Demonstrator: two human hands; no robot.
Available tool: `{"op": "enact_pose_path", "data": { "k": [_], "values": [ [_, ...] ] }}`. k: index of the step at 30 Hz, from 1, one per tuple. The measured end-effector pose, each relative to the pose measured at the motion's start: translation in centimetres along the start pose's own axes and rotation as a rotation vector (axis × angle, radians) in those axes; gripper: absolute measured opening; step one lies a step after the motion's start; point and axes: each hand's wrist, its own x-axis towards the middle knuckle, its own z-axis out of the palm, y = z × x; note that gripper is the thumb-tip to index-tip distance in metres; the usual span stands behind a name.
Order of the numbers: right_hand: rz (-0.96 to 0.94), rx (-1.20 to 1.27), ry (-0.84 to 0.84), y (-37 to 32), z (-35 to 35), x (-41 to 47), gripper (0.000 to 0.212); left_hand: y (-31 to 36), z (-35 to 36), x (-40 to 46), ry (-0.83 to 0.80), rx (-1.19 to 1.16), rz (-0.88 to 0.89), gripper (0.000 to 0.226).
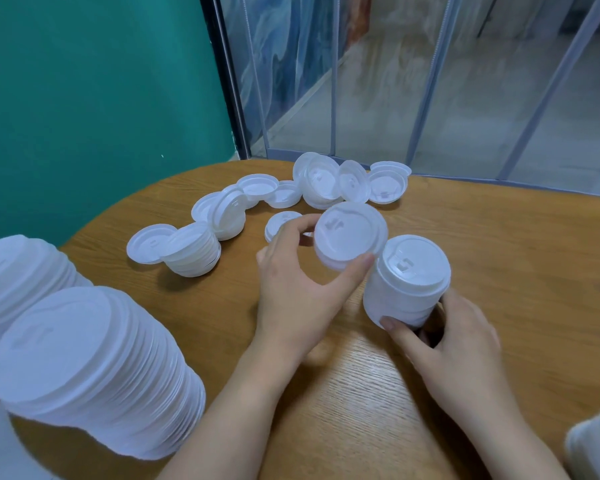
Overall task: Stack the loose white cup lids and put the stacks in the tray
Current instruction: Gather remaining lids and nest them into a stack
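Nearest the camera, at the table's (465, 237) near left edge, stood a tall stack of lids (94, 372), its base lost below the frame, with a second tall stack (21, 271) just behind it. Whether these two stood in the tray could not be told; a pale surface showed under them at the lower left, but no tray rim was visible.

The step in hand looked like joining two part-built stacks. The left hand (291, 292) gripped a short stack (349, 235) between thumb and curled fingers, holding it tilted above the wood. The right hand (454, 337) had its fingers and thumb wrapped around the base of a taller stack (407, 282), just beside the short one and nearly touching it.

The next move probably called for lining the short stack's rims squarely over the taller one and pressing down so the lids nested without jamming askew.

Much remained. Toward the far edge loose lids (326, 183) lay in a scattered arc, some upside down, some leaning on each other, and a small leaning stack (194, 251) rested near the left edge. One single lid (281, 223) lay flat behind the left hand's fingers.
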Motion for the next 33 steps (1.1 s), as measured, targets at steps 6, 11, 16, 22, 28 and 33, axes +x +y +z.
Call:
{"op": "enact_pose_path", "data": {
  "k": [6, 11, 16, 22, 28, 33],
  "values": [
    [-0.027, -0.001, 0.015, 0.2, 0.0, 0.2, 0.043, 1.8, 2.1, -1.1, -0.123, 0.038, 0.131, 0.061],
    [-0.034, -0.008, 0.028, 0.4, 0.3, 0.1, 0.049, 1.7, 3.2, -1.0, -0.121, 0.02, 0.109, 0.067],
    [-0.042, 0.002, 0.032, 0.4, 0.1, 0.1, 0.053, 1.4, 3.9, -0.8, -0.159, 0.067, 0.123, 0.069],
    [-0.035, -0.008, 0.022, 0.4, 0.1, 0.2, 0.057, 0.9, 4.1, -0.8, -0.205, 0.081, 0.11, 0.068],
    [-0.026, -0.016, 0.007, 0.4, 0.2, 0.3, 0.058, 0.4, 4.0, -0.8, -0.282, 0.033, 0.057, 0.061],
    [-0.018, -0.011, 0.006, 0.4, 0.2, 0.3, 0.05, -0.2, 3.4, -0.5, -0.32, -0.012, 0.029, 0.066]
  ]
}}
